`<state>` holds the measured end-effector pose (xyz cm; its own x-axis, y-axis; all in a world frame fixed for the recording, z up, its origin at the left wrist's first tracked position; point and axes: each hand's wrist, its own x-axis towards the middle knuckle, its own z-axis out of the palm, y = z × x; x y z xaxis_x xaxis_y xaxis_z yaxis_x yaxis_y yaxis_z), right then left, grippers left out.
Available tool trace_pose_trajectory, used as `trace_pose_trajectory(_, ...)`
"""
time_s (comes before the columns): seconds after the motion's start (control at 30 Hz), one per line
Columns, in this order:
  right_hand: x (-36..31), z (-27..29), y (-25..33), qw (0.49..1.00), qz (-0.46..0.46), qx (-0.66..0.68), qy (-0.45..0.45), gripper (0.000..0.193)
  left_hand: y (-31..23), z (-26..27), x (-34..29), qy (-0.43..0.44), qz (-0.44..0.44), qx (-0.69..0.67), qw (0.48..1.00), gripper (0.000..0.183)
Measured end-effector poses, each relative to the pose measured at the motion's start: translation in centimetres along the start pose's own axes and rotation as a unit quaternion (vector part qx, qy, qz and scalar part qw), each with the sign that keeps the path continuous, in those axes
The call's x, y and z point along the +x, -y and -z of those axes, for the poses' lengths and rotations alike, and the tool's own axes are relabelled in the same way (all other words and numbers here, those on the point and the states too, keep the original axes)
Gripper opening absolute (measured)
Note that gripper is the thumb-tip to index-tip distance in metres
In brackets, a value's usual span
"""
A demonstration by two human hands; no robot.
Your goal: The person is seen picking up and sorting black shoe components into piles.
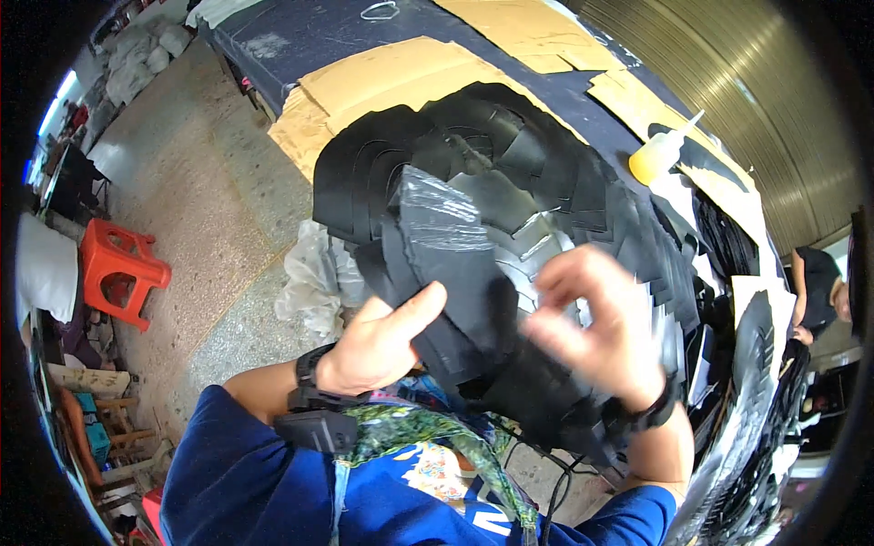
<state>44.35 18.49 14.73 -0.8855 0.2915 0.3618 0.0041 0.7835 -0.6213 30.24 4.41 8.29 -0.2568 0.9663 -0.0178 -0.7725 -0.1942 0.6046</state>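
My left hand (378,341) grips a stack of black, curved leather-like pieces (460,309) by its near left edge, thumb lying on top. The far end of the top piece bears a whitish, shiny smeared patch (442,214). Just right of the stack, my right hand (592,318) is raised and blurred, its thumb and forefinger curved but apart, with nothing visible between them. Beneath and beyond both hands spread many overlapping black pieces (555,173), layered in fan-like rows. What lies directly under the held stack is hidden.
Brown cardboard sheets (391,82) cover part of the dark table (309,41). A yellow squeeze bottle (654,159) with a pale nozzle stands at the far right. Crumpled clear plastic (314,278) lies left of the pile. A red stool (123,268) and another person (817,287) are farther off.
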Motion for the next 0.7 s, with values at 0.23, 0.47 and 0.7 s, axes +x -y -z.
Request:
trace_pose_trajectory(0.23, -0.6, -4.8, 1.2, 0.996, -0.028, -0.081, -0.038, 0.042, 1.3, 0.9, 0.1, 0.05, -0.02, 0.056, 0.997, 0.037)
trace_pose_trajectory(0.47, -0.7, -5.1, 2.1, 0.996, -0.055, -0.062, -0.031, 0.038, 1.1, 1.4, -0.4, 0.059, -0.038, 0.105, 0.992, 0.032)
trace_pose_trajectory(0.7, -0.9, -5.3, 1.8, 0.997, -0.058, -0.023, -0.046, 0.04, 1.1, 0.9, -0.2, 0.043, -0.081, 0.083, 0.992, 0.027)
